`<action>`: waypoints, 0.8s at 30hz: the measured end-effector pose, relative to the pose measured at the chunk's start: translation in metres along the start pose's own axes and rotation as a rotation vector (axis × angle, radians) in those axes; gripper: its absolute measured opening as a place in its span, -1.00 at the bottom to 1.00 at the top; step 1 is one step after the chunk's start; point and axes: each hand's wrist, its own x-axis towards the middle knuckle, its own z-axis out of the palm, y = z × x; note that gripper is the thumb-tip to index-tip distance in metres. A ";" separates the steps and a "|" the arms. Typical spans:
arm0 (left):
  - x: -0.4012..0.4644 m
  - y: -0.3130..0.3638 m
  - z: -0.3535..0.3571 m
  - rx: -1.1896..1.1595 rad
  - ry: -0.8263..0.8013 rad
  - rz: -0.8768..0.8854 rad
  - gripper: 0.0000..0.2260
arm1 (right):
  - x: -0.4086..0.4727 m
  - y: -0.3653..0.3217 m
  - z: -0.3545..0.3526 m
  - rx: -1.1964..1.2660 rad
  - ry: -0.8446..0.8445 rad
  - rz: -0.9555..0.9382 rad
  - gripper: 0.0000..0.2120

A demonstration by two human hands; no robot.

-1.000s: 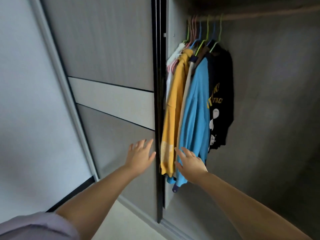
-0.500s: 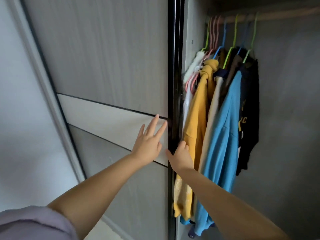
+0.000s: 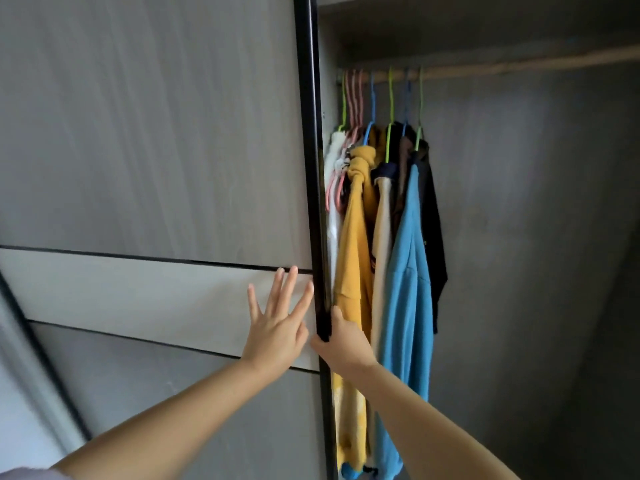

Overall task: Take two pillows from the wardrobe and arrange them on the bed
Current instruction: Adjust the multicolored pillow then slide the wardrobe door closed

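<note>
right hand [image 3: 343,344] is curling fingers round vertical black door edge [image 3: 317,202] of wardrobe [image 3: 519,237], left hand [image 3: 277,330] is lying splayed flat, empty, just left; no pillows visible.

Right hand [image 3: 341,344] fingers curl behind black door edge [image 3: 317,202], hidden; only thumb and back of hand show. Both forearms cut by bottom edge. Sleeve [image 3: 31,474] barely in at lower left corner. Door [image 3: 156,133] cut at left and top, surface motion-blurred. Blue shirt [image 3: 407,289] and yellow shirt [image 3: 353,271] hems run off bottom. Black garment [image 3: 434,237] mostly hidden behind blue shirt. Rail [image 3: 519,65] cut at right edge. Wardrobe interior lower right too dark to read.
</note>
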 end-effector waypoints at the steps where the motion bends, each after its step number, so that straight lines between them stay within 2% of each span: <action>1: 0.001 0.004 -0.002 0.011 -0.003 0.019 -0.35 | -0.003 0.003 -0.004 -0.011 0.007 -0.003 -0.63; 9: 0.020 0.067 -0.014 0.057 0.017 0.130 -0.28 | -0.035 0.048 -0.064 -0.124 0.046 0.053 -0.76; 14: 0.032 0.128 -0.019 0.039 0.062 0.242 -0.24 | -0.063 0.090 -0.119 -0.300 0.098 0.109 -0.58; 18: 0.047 0.168 -0.029 0.045 0.127 0.376 -0.24 | -0.091 0.124 -0.168 -0.378 0.135 0.154 -0.53; 22: 0.062 0.184 -0.036 0.028 0.178 0.348 -0.19 | -0.124 0.156 -0.210 -0.453 0.200 0.255 -0.56; 24: 0.066 0.181 -0.033 0.022 0.188 0.328 -0.16 | -0.140 0.167 -0.225 -0.377 0.301 0.292 -0.53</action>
